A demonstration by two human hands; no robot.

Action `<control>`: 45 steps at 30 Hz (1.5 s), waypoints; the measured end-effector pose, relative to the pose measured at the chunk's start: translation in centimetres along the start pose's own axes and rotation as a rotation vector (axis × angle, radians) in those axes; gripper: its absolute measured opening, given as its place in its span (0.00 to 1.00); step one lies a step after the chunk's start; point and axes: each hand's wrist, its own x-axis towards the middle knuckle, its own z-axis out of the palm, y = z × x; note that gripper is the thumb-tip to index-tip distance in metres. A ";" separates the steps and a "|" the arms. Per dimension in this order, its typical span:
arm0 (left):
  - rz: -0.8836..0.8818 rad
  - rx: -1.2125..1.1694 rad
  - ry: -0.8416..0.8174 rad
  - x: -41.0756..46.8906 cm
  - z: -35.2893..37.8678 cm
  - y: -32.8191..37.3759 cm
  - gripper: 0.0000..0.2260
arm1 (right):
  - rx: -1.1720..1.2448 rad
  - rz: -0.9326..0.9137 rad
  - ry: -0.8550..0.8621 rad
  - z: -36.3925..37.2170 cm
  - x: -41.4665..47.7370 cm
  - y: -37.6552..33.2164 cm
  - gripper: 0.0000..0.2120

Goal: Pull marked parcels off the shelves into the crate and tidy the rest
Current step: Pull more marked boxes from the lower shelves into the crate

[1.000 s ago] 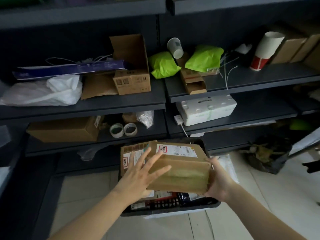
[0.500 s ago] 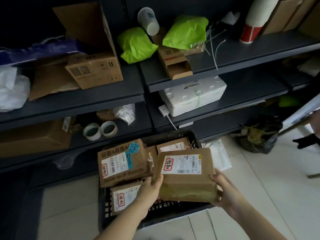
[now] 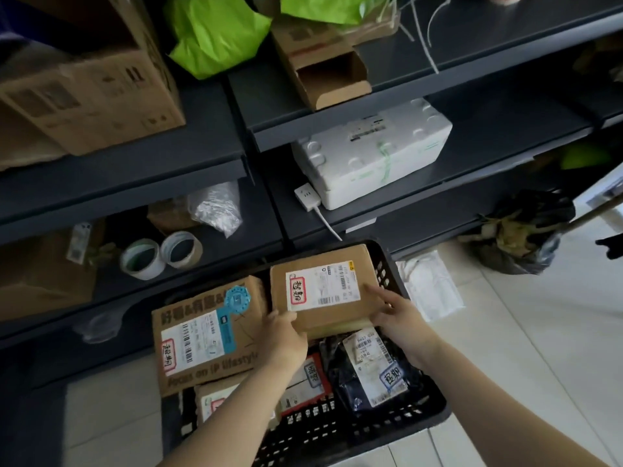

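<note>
Since half a second ago the brown cardboard parcel (image 3: 323,288) has gone from a tilted hold low in the frame to lying flat, white label and red stamp up, at the upper right of the black plastic lattice crate (image 3: 371,429). That uncovers what lies nearest me: a dark plastic mailer bag (image 3: 371,369) with a stamped label.

At centre frame my left hand (image 3: 283,335) grips the parcel's lower left corner with curled fingers. My right hand (image 3: 397,318) sits at the lower right corner, index finger straight across the top face. It looks like pressing rather than clamping, though the thumb is hidden. I judge the two hands are squaring the parcel against the crate wall so that it packs tightly beside the printed brown carton with the blue sticker (image 3: 205,335) to its left.

Just right of the crate a flat white packet (image 3: 428,284) lies on the floor.

Further up, the dark grey metal shelves (image 3: 135,170) hold two rolls of tape (image 3: 161,254) at centre left and a white foam box (image 3: 371,153) at centre right. Along the top are a large open cardboard carton (image 3: 91,96), crumpled green plastic bags (image 3: 215,32) and a small open cardboard box (image 3: 323,72). Their labels are too blurred for me to tell which are marked, so sorting and tidying remain.
</note>
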 end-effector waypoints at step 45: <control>-0.366 0.393 0.926 -44.0 -36.6 -33.1 0.18 | -1.567 -1.246 -0.627 43.1 -37.1 -24.1 0.28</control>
